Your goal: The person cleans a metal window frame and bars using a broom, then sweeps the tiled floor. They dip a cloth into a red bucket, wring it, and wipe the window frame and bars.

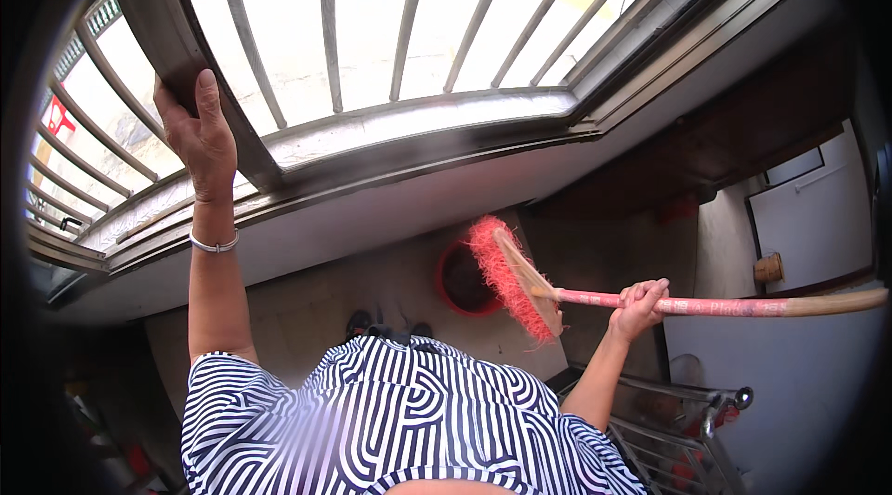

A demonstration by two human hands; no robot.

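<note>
My left hand [202,139] grips the upright edge of a metal sliding-window frame [167,28], its thumb on the near face and its fingers partly hidden behind the frame. A pale bangle circles that wrist. My right hand [640,307] is closed around the pink-sleeved wooden handle [725,307] of a brush broom. The broom's head, with red-pink bristles [498,272] on a wooden block, points left, above and partly in front of a red basin [446,286] on the floor. The basin's inside looks dark.
Vertical bars [411,14] stand outside the window, beyond the sill track [418,153]. A metal rack [697,390] stands at lower right. A dark wooden cabinet or panel [739,125] lies along the right wall. A white appliance or door [812,209] is farther right.
</note>
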